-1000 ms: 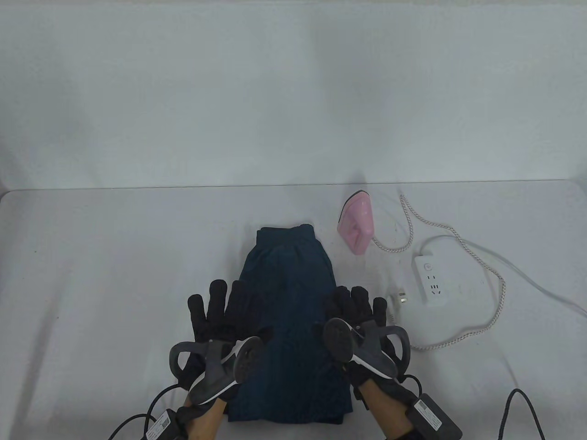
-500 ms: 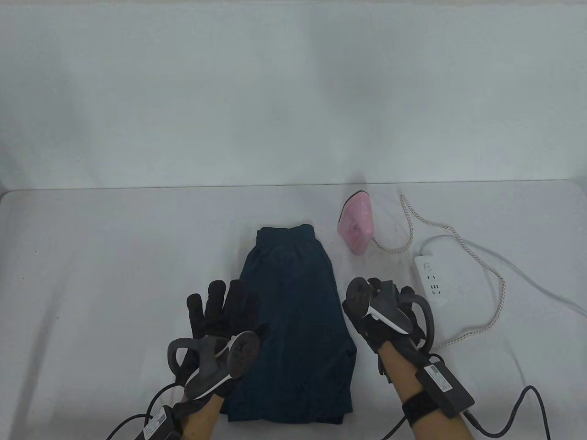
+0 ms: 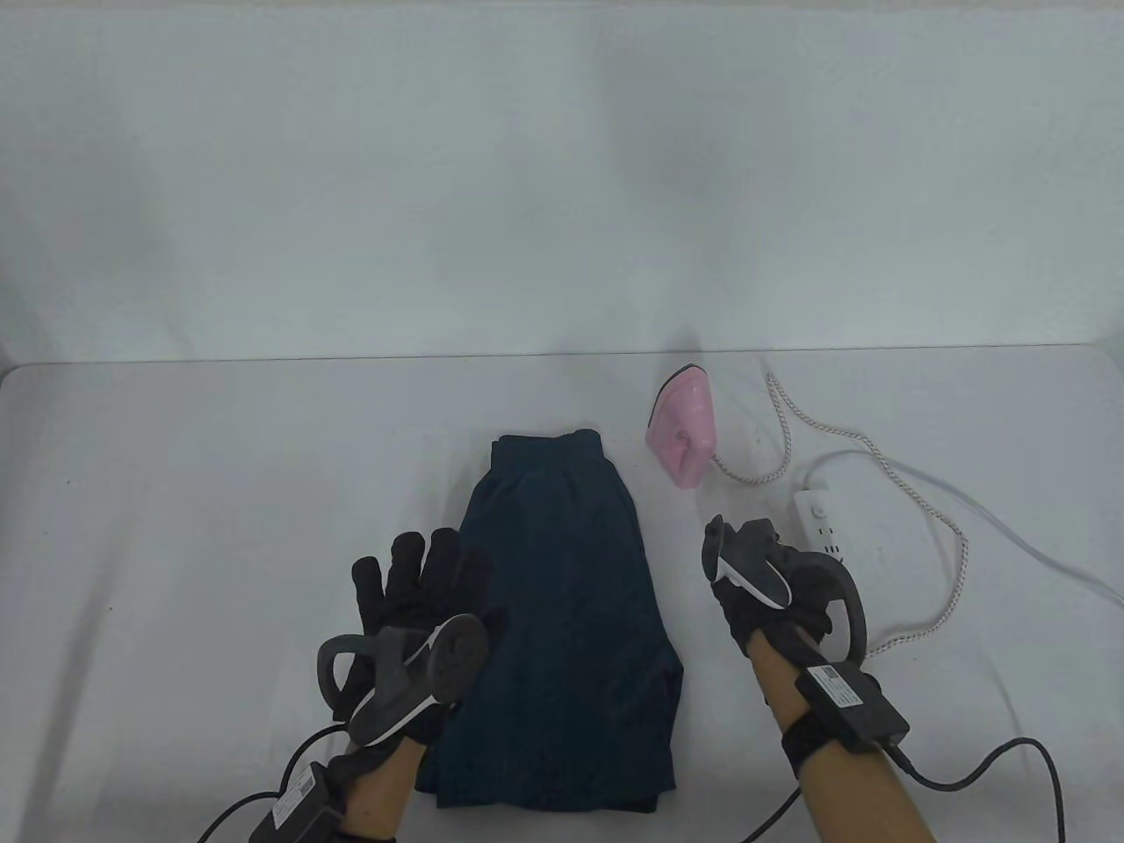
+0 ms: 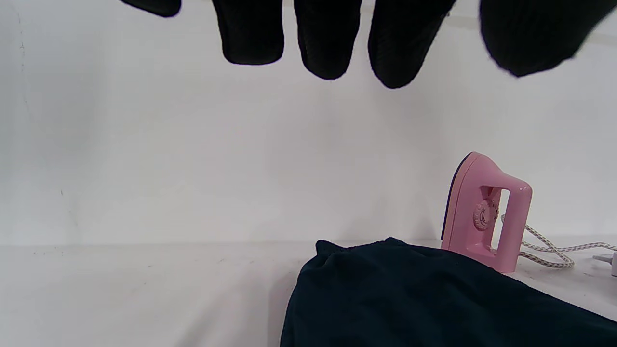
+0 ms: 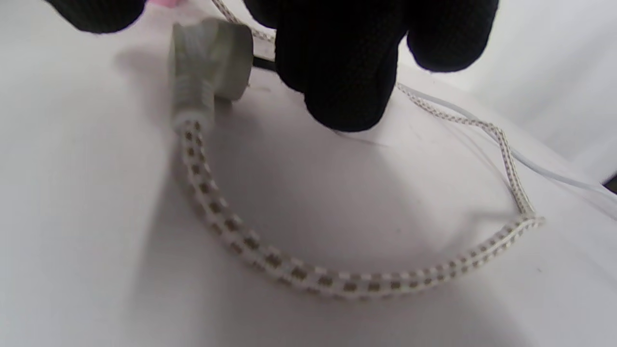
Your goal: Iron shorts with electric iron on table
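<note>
Dark teal shorts [image 3: 562,615] lie flat on the white table, waistband at the far end; they also show in the left wrist view [image 4: 434,299]. A pink iron [image 3: 680,426] stands upright just beyond their right far corner, also seen in the left wrist view [image 4: 487,212]. My left hand [image 3: 420,584] is over the shorts' left edge with its fingers [image 4: 328,43] spread and holds nothing. My right hand [image 3: 755,580] is right of the shorts, over the iron's plug [image 5: 212,58]. Its fingers [image 5: 342,62] hang just above the plug without gripping it.
A white power strip [image 3: 821,522] lies beyond my right hand. The iron's braided cord [image 3: 931,509] loops across the right side of the table and curves under my right hand [image 5: 289,270]. A white wall stands behind the table.
My right hand has left the shorts and moved right and away from me, to above the plug. My left hand has stayed at the shorts' left edge.
</note>
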Tool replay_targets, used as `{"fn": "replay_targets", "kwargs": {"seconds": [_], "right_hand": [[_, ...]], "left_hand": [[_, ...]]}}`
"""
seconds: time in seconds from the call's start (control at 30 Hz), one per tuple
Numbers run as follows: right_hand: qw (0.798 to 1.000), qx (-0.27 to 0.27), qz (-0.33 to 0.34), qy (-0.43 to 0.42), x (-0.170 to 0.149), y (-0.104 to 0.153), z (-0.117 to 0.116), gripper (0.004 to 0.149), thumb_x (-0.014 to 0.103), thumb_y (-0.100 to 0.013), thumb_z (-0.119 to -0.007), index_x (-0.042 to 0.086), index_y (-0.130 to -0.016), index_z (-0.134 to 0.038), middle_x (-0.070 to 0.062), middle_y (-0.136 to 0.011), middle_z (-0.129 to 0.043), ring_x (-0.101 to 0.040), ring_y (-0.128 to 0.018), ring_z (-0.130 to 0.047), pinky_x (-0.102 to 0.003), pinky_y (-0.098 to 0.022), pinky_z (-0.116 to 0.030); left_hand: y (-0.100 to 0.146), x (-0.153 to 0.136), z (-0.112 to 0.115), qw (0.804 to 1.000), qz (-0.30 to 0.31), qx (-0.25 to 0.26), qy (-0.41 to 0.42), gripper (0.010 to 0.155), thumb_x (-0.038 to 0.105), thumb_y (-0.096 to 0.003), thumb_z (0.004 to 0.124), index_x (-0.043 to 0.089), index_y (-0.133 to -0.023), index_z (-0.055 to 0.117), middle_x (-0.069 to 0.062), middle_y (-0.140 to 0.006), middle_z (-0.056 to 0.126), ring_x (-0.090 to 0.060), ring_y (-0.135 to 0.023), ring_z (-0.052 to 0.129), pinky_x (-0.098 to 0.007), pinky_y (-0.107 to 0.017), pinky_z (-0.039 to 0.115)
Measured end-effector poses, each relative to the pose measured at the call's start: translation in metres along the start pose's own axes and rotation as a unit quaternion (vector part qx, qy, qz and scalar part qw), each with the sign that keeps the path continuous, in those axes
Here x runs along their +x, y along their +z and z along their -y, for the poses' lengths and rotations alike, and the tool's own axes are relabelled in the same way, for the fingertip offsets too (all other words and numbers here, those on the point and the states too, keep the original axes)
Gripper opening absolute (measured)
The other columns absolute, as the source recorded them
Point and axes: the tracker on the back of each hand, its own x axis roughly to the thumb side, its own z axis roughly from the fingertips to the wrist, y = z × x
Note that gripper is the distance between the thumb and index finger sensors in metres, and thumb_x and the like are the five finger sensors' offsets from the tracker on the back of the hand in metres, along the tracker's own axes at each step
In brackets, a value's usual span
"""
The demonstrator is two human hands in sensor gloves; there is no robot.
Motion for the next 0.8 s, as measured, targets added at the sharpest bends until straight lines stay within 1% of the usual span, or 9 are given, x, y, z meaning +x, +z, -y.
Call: {"fn": "replay_targets", "kwargs": {"seconds": [0.13, 0.17, 0.23, 0.3, 0.37, 0.47, 0.57, 0.7, 0.8], "right_hand": [[0.999, 0.047, 0.001, -0.027, 0.001, -0.01, -0.012, 0.099, 0.079, -0.048, -0.061, 0.01, -0.114, -0.033, 0.0, -0.092, -0.081, -0.017, -0.066, -0.098, -0.052, -0.061, -0.077], [0.998, 0.059, -0.002, -0.037, 0.001, -0.012, -0.017, 0.101, 0.079, -0.047, -0.059, 0.01, -0.114, -0.031, 0.0, -0.091, -0.079, -0.015, -0.066, -0.096, -0.052, -0.062, -0.076], [0.998, 0.046, -0.007, -0.052, -0.002, -0.016, -0.018, 0.101, 0.079, -0.044, -0.059, 0.01, -0.113, -0.033, 0.001, -0.088, -0.08, -0.014, -0.064, -0.095, -0.052, -0.063, -0.075], [0.995, 0.062, -0.011, -0.079, -0.005, -0.02, -0.02, 0.099, 0.077, -0.043, -0.061, 0.012, -0.112, -0.034, 0.002, -0.087, -0.078, -0.012, -0.063, -0.093, -0.052, -0.063, -0.074], [0.994, 0.054, -0.01, -0.099, -0.006, -0.022, -0.021, 0.091, 0.073, -0.046, -0.063, 0.014, -0.11, -0.04, 0.0, -0.084, -0.079, -0.01, -0.058, -0.094, -0.05, -0.061, -0.076], [0.99, 0.057, 0.005, -0.131, -0.007, -0.023, -0.019, 0.082, 0.065, -0.052, -0.067, 0.011, -0.11, -0.042, -0.002, -0.083, -0.08, -0.008, -0.053, -0.097, -0.047, -0.058, -0.08], [0.99, 0.044, 0.014, -0.137, -0.006, -0.022, -0.017, 0.079, 0.059, -0.054, -0.072, 0.01, -0.109, -0.044, -0.002, -0.083, -0.081, -0.011, -0.054, -0.098, -0.048, -0.058, -0.08], [0.986, 0.026, 0.044, -0.157, -0.006, -0.016, -0.008, 0.079, 0.054, -0.055, -0.073, 0.007, -0.111, -0.042, -0.002, -0.085, -0.085, -0.015, -0.057, -0.101, -0.051, -0.058, -0.079], [0.98, -0.019, 0.066, -0.186, -0.012, -0.006, 0.01, 0.078, 0.053, -0.054, -0.074, 0.006, -0.11, -0.045, -0.003, -0.083, -0.09, -0.017, -0.055, -0.105, -0.051, -0.058, -0.08]], "left_hand": [[-0.001, 0.0, 0.001, 1.0, 0.0, -0.004, 0.0, 0.068, 0.066, -0.0491, 0.07, 0.038, -0.11, 0.058, -0.001, -0.121, 0.053, -0.042, -0.112, 0.054, -0.072, -0.076, 0.039], [-0.001, 0.001, 0.001, 1.0, 0.001, -0.003, -0.001, 0.068, 0.066, -0.049, 0.07, 0.038, -0.11, 0.058, 0.0, -0.121, 0.053, -0.042, -0.112, 0.054, -0.072, -0.076, 0.04], [0.0, 0.003, 0.001, 1.0, 0.004, -0.002, -0.004, 0.068, 0.066, -0.049, 0.07, 0.038, -0.11, 0.058, 0.0, -0.121, 0.053, -0.042, -0.112, 0.054, -0.072, -0.075, 0.04], [0.0, 0.004, 0.0, 1.0, 0.006, -0.001, -0.005, 0.068, 0.066, -0.049, 0.07, 0.038, -0.11, 0.058, 0.0, -0.121, 0.053, -0.042, -0.112, 0.054, -0.072, -0.075, 0.04], [0.0, 0.004, 0.001, 1.0, 0.007, 0.001, -0.004, 0.068, 0.066, -0.049, 0.07, 0.038, -0.11, 0.059, 0.0, -0.121, 0.053, -0.041, -0.112, 0.054, -0.072, -0.075, 0.04], [0.0, 0.004, 0.001, 1.0, 0.005, 0.0, -0.006, 0.068, 0.066, -0.0491, 0.07, 0.038, -0.11, 0.059, 0.0, -0.121, 0.053, -0.041, -0.112, 0.054, -0.072, -0.075, 0.04], [0.0, 0.003, 0.001, 1.0, 0.003, -0.002, -0.007, 0.068, 0.066, -0.049, 0.07, 0.038, -0.11, 0.058, -0.001, -0.121, 0.053, -0.041, -0.112, 0.054, -0.072, -0.075, 0.04], [0.0, 0.003, 0.001, 1.0, 0.003, -0.005, -0.008, 0.068, 0.066, -0.0491, 0.07, 0.038, -0.11, 0.059, -0.001, -0.121, 0.054, -0.042, -0.112, 0.055, -0.072, -0.075, 0.04], [0.0, 0.004, 0.001, 1.0, 0.006, -0.009, -0.006, 0.068, 0.066, -0.049, 0.07, 0.038, -0.11, 0.059, -0.001, -0.121, 0.053, -0.042, -0.112, 0.055, -0.072, -0.075, 0.04]]}}
